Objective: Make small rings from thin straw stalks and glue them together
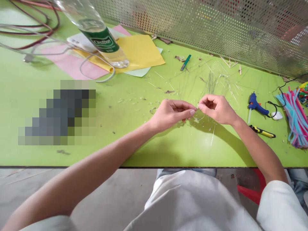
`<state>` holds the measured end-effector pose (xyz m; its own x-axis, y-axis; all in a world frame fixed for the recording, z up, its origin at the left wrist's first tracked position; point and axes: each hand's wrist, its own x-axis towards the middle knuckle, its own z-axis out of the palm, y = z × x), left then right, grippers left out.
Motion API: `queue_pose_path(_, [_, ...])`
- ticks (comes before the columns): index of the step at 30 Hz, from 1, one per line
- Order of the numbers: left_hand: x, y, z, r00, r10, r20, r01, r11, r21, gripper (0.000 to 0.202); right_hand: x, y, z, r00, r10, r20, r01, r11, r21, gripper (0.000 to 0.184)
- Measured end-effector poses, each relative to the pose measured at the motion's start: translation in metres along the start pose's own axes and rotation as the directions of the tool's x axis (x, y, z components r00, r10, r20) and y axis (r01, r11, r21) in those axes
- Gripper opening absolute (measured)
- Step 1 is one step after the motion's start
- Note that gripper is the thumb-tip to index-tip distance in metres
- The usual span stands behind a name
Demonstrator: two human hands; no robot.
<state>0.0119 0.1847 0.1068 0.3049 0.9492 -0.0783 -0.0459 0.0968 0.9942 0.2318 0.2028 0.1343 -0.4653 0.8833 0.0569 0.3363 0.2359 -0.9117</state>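
My left hand (172,114) and my right hand (216,108) meet over the middle of the green table (125,128). Both hands are pinched, fingertips almost touching, on a thin pale strand (197,110) that I can barely make out between them. Fine pale strands (211,84) lie scattered on the table just beyond my hands, and one short strand (213,136) lies under my right wrist.
A blue glue gun (256,106), a yellow-black cutter (262,131) and a bundle of coloured pipe cleaners (295,118) lie at the right. A clear plastic bottle (96,32), yellow paper (139,51), pink paper and cables sit at the back left. A perforated metal screen (216,25) lines the far edge.
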Motion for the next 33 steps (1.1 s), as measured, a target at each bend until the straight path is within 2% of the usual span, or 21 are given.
queue_pose_path(3, [0.008,0.002,-0.009,1.0,0.026,-0.017,-0.026,1.0,-0.016,0.024,0.001,0.004,-0.002,0.998,-0.029,-0.061,0.026,0.998,-0.06,0.03])
queue_pose_path(6, [0.018,0.001,-0.019,0.989,0.062,-0.133,-0.073,0.994,-0.081,0.02,0.003,0.006,-0.012,0.996,-0.052,-0.076,0.026,0.951,-0.309,0.019])
queue_pose_path(9, [0.026,-0.002,-0.027,0.972,0.038,-0.231,-0.082,0.98,-0.183,0.015,0.002,0.007,-0.023,0.994,0.067,0.088,-0.001,0.8,-0.6,0.02])
queue_pose_path(13, [0.03,-0.005,-0.031,0.971,-0.004,-0.237,-0.053,0.971,-0.235,0.016,-0.003,0.006,-0.02,0.931,0.221,0.29,0.086,0.64,-0.763,0.006])
queue_pose_path(18, [0.026,-0.007,-0.027,0.978,0.01,-0.21,-0.058,0.972,-0.226,0.023,-0.01,0.006,-0.004,0.917,0.232,0.325,0.173,0.502,-0.848,0.013])
queue_pose_path(20, [0.024,-0.008,-0.024,0.981,0.002,-0.193,-0.043,0.976,-0.212,0.027,-0.011,0.004,-0.001,0.912,0.237,0.335,0.192,0.474,-0.859,0.016])
queue_pose_path(22, [0.023,-0.01,-0.021,0.984,-0.007,-0.18,-0.03,0.979,-0.203,0.029,-0.01,0.001,-0.004,0.916,0.222,0.333,0.194,0.481,-0.855,0.019])
queue_pose_path(24, [0.022,-0.011,-0.018,0.985,-0.011,-0.174,-0.024,0.98,-0.199,0.031,-0.008,-0.003,-0.011,0.938,0.167,0.305,0.174,0.533,-0.828,0.02])
queue_pose_path(28, [0.021,-0.013,-0.014,0.987,-0.006,-0.158,-0.024,0.982,-0.186,0.032,-0.005,-0.012,-0.026,0.989,-0.068,0.133,0.144,0.668,-0.73,0.013])
queue_pose_path(30, [0.019,-0.013,-0.012,0.99,-0.004,-0.143,-0.023,0.982,-0.187,0.032,-0.006,-0.014,-0.028,0.979,-0.196,0.062,0.188,0.727,-0.661,0.009])
queue_pose_path(33, [0.016,-0.012,-0.009,0.992,-0.007,-0.124,-0.016,0.982,-0.191,0.032,-0.008,-0.013,-0.021,0.954,-0.291,0.071,0.281,0.786,-0.551,0.006])
